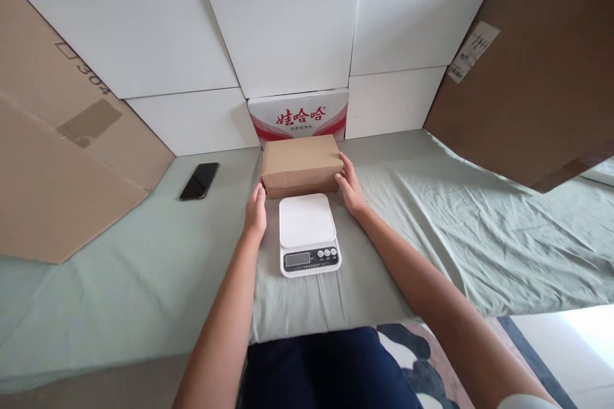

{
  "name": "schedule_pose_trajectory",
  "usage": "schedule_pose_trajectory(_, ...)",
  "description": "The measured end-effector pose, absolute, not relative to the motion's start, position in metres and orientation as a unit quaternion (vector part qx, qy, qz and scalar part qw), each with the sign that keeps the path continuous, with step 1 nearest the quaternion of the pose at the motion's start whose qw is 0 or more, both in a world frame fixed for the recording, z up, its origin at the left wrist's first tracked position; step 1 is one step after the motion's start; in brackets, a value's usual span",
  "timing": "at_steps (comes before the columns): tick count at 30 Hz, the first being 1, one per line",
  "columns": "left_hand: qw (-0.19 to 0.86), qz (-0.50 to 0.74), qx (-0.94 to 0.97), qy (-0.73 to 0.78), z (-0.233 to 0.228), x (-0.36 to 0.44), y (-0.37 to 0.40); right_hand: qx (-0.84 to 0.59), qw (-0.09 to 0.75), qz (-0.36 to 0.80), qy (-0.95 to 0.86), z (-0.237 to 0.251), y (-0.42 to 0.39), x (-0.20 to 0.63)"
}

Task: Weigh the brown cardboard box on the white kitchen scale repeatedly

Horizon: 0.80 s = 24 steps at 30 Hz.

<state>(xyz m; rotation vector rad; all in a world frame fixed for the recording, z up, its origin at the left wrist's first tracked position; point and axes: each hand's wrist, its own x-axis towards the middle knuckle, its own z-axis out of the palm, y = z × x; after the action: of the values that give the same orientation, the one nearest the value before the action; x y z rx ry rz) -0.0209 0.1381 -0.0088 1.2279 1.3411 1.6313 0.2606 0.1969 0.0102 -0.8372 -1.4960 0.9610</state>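
Note:
A closed brown cardboard box (301,166) stands on the green cloth, in front of the red-and-white carton. My left hand (256,209) is closed against its left end, and my right hand (350,185) grips its right end, so the box is between both palms. Just in front of it, nearer to me, lies a white kitchen scale (307,222) with a square platform, a small display and round buttons. Nothing rests on the scale's platform. Whether the box is lifted off the cloth, I cannot tell.
A black phone (199,181) lies left of my left hand. White boxes (288,38) and a red-and-white carton (300,116) form a wall at the back. Large cardboard panels flank both sides, left (71,140) and right (532,70). The green cloth (407,172) is wrinkled on the right.

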Motion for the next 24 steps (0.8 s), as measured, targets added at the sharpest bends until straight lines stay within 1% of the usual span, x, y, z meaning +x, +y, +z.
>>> schedule_pose_trajectory(6,0.331,0.679,0.393,0.525,0.002,-0.030,0.142,-0.384,0.565,0.450,-0.575,0.005,0.202,0.270)
schedule_pose_trajectory(14,0.350,0.665,0.395,0.528,-0.001,-0.024,0.146,-0.361,0.549,0.465,-0.593,-0.002,0.207,0.269)
schedule_pose_trajectory(19,0.366,0.657,0.420,0.507,-0.005,-0.016,0.146,-0.366,0.517,0.454,-0.626,-0.001,0.204,0.267)
schedule_pose_trajectory(24,0.362,0.638,0.453,0.507,-0.005,-0.011,0.142,-0.355,0.509,0.418,-0.664,0.009,0.198,0.266)
